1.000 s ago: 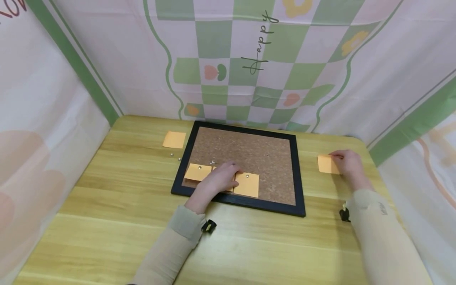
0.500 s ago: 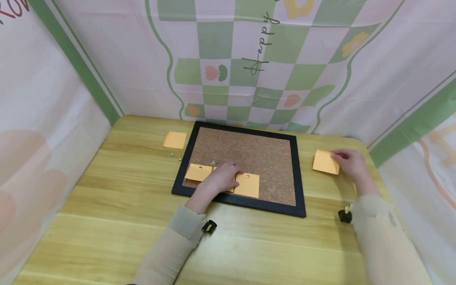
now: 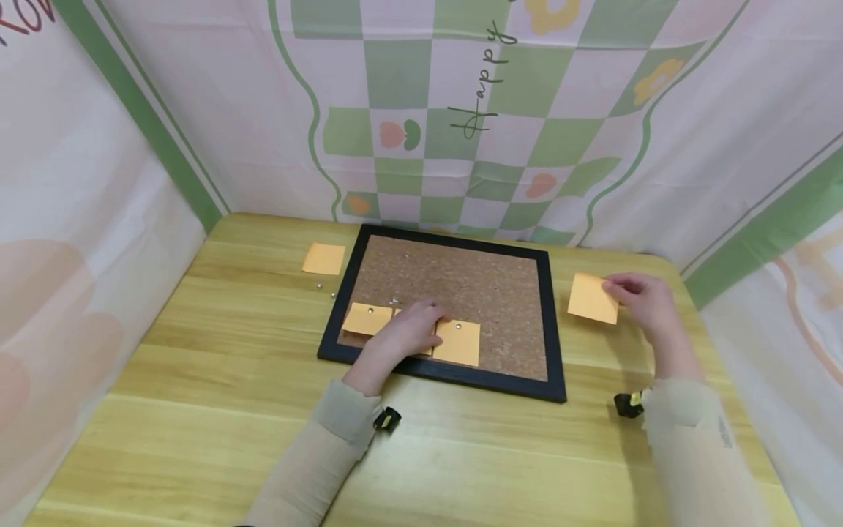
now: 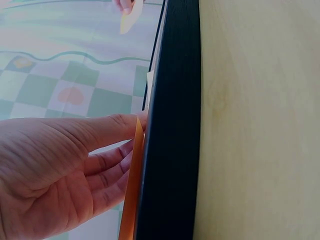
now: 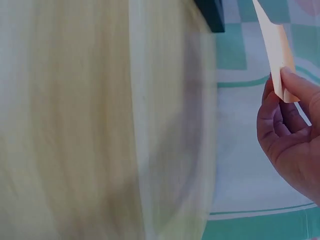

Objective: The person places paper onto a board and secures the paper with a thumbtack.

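Observation:
On the right, my right hand (image 3: pixel 648 301) pinches an orange sticky note (image 3: pixel 591 298) by its edge, above the table. The right wrist view shows the thumb and fingers on this slightly curved note (image 5: pixel 276 55). My left hand (image 3: pixel 410 328) rests on the lower part of a black-framed cork board (image 3: pixel 461 274), its thumb and fingertips touching the surface. Beneath that hand a middle sticky note (image 3: pixel 421 352) is mostly covered. To its left and right, a left note (image 3: pixel 366 320) and a right note (image 3: pixel 457 344) each bear a silver pushpin near the top.
A loose orange note (image 3: pixel 323 259) lies on the wooden table (image 3: pixel 217 351) left of the board, with small silver pins (image 3: pixel 320 286) near it. More silver pins (image 3: pixel 394 301) are on the cork. A patterned curtain (image 3: pixel 454 88) hangs behind the table.
My right hand has lifted the sticky note off the table at the right and moved it slightly left, towards the board. The left hand has stayed in place.

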